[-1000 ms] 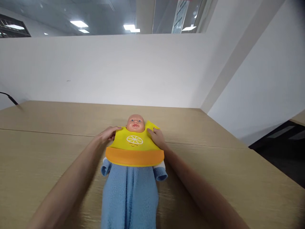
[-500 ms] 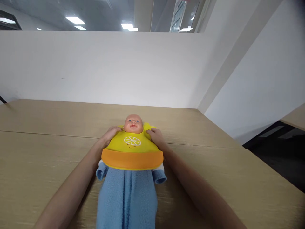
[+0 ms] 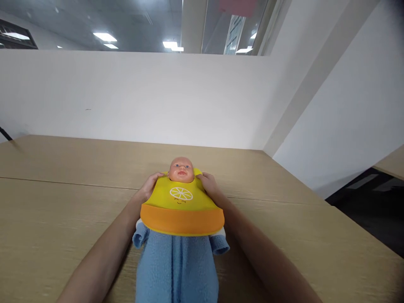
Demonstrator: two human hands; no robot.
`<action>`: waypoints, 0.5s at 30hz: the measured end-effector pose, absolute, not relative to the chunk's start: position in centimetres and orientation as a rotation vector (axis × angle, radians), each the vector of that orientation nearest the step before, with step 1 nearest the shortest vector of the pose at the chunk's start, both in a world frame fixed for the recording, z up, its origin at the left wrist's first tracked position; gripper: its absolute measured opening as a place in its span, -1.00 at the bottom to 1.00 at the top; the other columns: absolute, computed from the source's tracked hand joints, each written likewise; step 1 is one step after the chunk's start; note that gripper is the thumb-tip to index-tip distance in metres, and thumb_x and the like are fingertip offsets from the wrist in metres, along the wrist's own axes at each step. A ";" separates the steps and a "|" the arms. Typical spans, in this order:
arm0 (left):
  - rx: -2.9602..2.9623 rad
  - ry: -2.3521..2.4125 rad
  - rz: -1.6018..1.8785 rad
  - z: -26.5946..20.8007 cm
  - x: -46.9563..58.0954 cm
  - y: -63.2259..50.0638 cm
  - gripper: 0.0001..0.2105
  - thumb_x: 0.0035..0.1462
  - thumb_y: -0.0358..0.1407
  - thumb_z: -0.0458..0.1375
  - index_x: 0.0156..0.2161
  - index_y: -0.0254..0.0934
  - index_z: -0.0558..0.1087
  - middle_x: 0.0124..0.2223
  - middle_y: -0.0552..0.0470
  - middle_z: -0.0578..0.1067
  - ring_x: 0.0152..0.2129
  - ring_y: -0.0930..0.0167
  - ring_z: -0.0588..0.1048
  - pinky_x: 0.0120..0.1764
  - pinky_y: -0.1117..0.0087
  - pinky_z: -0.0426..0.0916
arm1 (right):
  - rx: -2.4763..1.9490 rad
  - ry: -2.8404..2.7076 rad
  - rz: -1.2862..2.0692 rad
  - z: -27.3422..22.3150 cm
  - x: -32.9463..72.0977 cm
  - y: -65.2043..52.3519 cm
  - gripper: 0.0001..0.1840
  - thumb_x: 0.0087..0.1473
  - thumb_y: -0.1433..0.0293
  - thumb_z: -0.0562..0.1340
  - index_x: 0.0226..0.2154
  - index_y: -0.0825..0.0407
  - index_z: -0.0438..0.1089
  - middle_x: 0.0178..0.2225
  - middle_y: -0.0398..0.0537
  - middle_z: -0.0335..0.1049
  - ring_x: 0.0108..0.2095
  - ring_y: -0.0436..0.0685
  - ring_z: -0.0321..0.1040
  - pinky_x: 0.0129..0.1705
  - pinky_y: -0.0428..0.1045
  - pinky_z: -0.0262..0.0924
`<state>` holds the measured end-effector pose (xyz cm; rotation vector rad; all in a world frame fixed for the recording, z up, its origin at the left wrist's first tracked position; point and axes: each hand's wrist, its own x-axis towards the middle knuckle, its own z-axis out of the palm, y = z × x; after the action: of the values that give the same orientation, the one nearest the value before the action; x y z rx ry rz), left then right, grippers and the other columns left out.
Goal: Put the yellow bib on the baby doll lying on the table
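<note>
A baby doll (image 3: 181, 170) in a blue fleece sleepsuit (image 3: 176, 269) lies face up on the wooden table, its head away from me. Across its chest is a yellow bib (image 3: 164, 191) with a white citrus slice and a smiling face printed on it, and an orange pocket (image 3: 182, 220) along the bottom. My left hand (image 3: 152, 185) is closed on the bib's left upper edge beside the doll's neck. On the other side my right hand (image 3: 209, 185) pinches the right upper edge near the neck strap. Fingertips of both hands are partly hidden.
The wooden table (image 3: 78, 219) has a seam running across it. A white partition (image 3: 151, 97) rises at its far edge, and a white wall (image 3: 341, 109) stands on the right. A dark opening (image 3: 372, 206) shows beyond the table's right edge.
The view has shifted slightly, so everything sits a little lower. The yellow neck strap on the right stands out less beside the doll's head, and my right hand is closer to the neck.
</note>
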<state>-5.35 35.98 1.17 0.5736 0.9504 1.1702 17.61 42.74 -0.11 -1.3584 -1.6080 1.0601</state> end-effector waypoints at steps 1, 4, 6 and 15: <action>0.560 0.883 1.183 1.1 -5.4 36.1 -0.84 -0.08 -0.32 0.10 -0.36 -0.29 0.48 -0.44 0.00 0.57 -0.51 0.33 0.53 -0.35 0.36 0.41 | -1.369 -1.609 1.056 -0.1 17.6 42.9 -0.79 -0.15 0.26 0.08 -0.57 0.06 0.25 -0.59 -0.19 0.17 -0.54 -0.02 0.11 -0.55 -0.10 -0.05; 0.551 0.766 1.185 0.7 -5.6 36.3 -0.81 -0.03 -0.31 0.08 -0.33 -0.33 0.48 -0.41 -0.02 0.58 -0.48 0.32 0.54 -0.31 0.35 0.40 | -1.436 -1.615 1.022 0.0 17.5 43.3 -0.85 -0.20 0.30 0.10 -0.58 0.06 0.25 -0.63 -0.21 0.16 -0.59 -0.03 0.10 -0.59 -0.10 -0.09; 0.538 0.741 1.150 0.6 -5.7 36.5 -0.78 0.01 -0.28 0.07 -0.30 -0.35 0.48 -0.40 -0.05 0.58 -0.46 0.30 0.55 -0.29 0.33 0.39 | -1.458 -1.654 1.005 0.1 17.4 43.4 -0.87 -0.23 0.32 0.12 -0.61 0.05 0.23 -0.67 -0.23 0.11 -0.62 -0.04 0.08 -0.61 -0.10 -0.13; 0.557 0.704 1.085 0.9 -5.8 36.2 -0.60 0.14 -0.12 -0.02 -0.11 -0.41 0.45 -0.31 -0.16 0.59 -0.35 0.19 0.56 -0.17 0.22 0.36 | -1.107 -1.807 1.240 1.7 16.0 42.7 -0.75 -0.18 0.29 0.21 -0.46 0.12 0.48 -0.40 0.00 0.48 -0.37 0.14 0.35 -0.39 -0.03 0.20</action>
<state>-5.75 36.20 0.87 0.5573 0.7040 1.0854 15.98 42.67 1.72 -1.1071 -1.8070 1.2403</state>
